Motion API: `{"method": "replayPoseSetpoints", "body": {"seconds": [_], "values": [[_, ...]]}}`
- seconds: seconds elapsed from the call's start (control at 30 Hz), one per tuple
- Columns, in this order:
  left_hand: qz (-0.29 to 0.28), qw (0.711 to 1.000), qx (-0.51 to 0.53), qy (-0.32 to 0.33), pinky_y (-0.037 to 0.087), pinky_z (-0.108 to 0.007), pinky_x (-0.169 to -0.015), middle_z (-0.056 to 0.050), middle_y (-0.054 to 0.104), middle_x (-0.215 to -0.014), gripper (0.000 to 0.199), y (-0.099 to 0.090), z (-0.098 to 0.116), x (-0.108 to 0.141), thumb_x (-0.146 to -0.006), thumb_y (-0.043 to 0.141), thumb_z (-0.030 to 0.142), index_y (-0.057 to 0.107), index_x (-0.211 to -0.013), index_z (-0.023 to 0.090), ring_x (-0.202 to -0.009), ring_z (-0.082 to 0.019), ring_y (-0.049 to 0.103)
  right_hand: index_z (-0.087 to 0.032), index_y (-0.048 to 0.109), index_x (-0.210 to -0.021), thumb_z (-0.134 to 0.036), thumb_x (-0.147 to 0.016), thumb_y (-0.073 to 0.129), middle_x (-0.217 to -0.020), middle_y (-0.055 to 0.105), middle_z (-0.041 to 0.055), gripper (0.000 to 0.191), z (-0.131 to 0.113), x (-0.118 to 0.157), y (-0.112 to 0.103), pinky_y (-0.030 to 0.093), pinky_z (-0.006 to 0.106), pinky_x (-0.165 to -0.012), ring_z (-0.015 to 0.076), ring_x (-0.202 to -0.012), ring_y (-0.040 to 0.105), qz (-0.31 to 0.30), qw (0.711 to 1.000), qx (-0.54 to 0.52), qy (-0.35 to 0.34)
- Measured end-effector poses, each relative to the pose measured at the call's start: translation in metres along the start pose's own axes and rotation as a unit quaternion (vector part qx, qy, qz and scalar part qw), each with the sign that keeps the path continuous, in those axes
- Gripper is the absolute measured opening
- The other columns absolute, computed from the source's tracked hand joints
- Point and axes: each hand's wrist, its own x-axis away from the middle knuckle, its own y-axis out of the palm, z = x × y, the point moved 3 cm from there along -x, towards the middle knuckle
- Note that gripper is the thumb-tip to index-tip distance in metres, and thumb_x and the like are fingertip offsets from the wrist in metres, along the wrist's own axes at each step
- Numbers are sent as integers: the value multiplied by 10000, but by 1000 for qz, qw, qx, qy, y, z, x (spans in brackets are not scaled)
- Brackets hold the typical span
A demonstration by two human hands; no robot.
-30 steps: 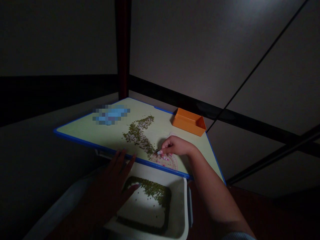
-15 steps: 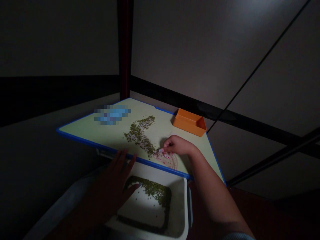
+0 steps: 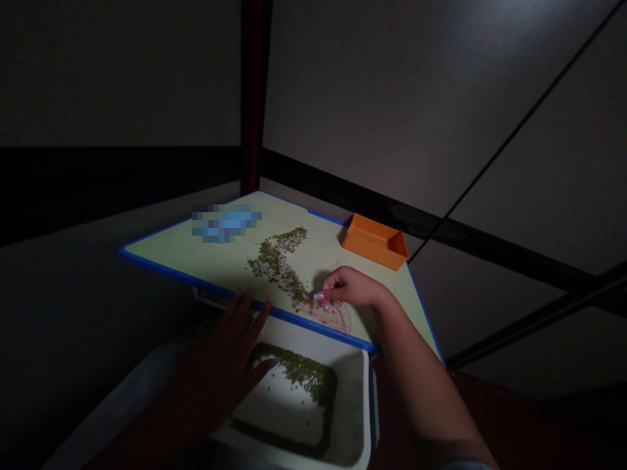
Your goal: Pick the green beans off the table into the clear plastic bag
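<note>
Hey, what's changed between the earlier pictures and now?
Only the view swung slightly, setting the board a little farther right in frame. No taking hold or letting go is visible. The right hand stays at the green grains, the left hand by the board's near edge, the orange box and white tub in place.

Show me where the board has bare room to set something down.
On the board: left front, between the pixelated blue thing, the grains and the front edge; also between the grains and the orange box. Crowded: around the right hand, with grains and pink specks, and where the left hand meets the front edge.
</note>
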Motion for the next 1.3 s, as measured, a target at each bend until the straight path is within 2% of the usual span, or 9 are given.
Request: {"method": "replayPoseSetpoints", "body": {"seconds": [0.1, 0.3, 0.47, 0.6, 0.73, 1.03, 1.17, 1.3], "values": [[10, 1000, -2, 4, 469, -507, -1022, -182, 321, -1573, 769, 2, 0, 1, -837, 474, 653, 407, -1456, 203, -1432, -384, 324, -112, 645, -672, -349, -859, 620, -538, 517, -35, 303, 0, -1, 2, 320, 218, -548, 80, -516, 414, -9, 1000, 9, 8], [8, 1000, 9, -3, 488, -516, -1001, -165, 327, -1572, 755, 2, -1, 1, -845, 464, 649, 400, -1461, 218, -1431, -379, 330, -111, 651, -684, -261, -869, 602, -555, 546, -31, 244, 1, -3, 2, 332, 221, -568, 78, -520, 441, 12, 999, 29, 28], [14, 1000, -13, 11, 476, -492, -1016, -175, 335, -1567, 778, 0, 0, 0, -829, 507, 628, 376, -1473, 210, -1430, -376, 332, -116, 640, -668, -291, -865, 615, -544, 524, -36, 265, -1, -4, 2, 321, 222, -558, 78, -516, 426, 24, 999, 29, 20], [-2, 1000, -18, 6, 467, -494, -1025, -203, 340, -1558, 773, -1, 1, 1, -837, 504, 616, 367, -1476, 203, -1425, -376, 342, -120, 648, -674, -342, -859, 621, -550, 523, -33, 290, -1, -3, 3, 329, 225, -559, 85, -527, 423, 9, 1000, 10, 2], [-14, 1000, -4, 1, 455, -511, -1038, -184, 310, -1576, 772, -1, -1, 1, -836, 508, 618, 358, -1480, 221, -1442, -374, 305, -118, 651, -670, -402, -846, 637, -540, 511, -34, 335, 1, -2, 3, 329, 227, -552, 85, -523, 413, 1, 1000, -5, -10], [-9, 1000, -3, 2, 458, -526, -1032, -208, 307, -1569, 775, 0, 0, 1, -838, 514, 607, 352, -1483, 208, -1439, -386, 304, -90, 722, -769, -373, -857, 624, -530, 485, -40, 311, 0, -4, 3, 302, 224, -535, 78, -518, 389, 38, 999, -3, -15], [-9, 1000, -6, 6, 459, -521, -1032, -214, 327, -1559, 781, -1, 0, 1, -840, 500, 622, 359, -1480, 197, -1436, -386, 310, -97, 729, -729, -427, -821, 673, -494, 460, -51, 346, 0, -6, 1, 283, 225, -529, 71, -504, 358, 65, 998, -11, -9], [-17, 1000, -4, 3, 462, -522, -1028, -202, 323, -1563, 787, -4, 0, 0, -839, 495, 627, 347, -1486, 205, -1428, -387, 327, -104, 730, -700, -375, -798, 703, -494, 474, -48, 289, 2, -8, 1, 283, 224, -537, 70, -511, 360, 89, 996, -16, -6]]}}
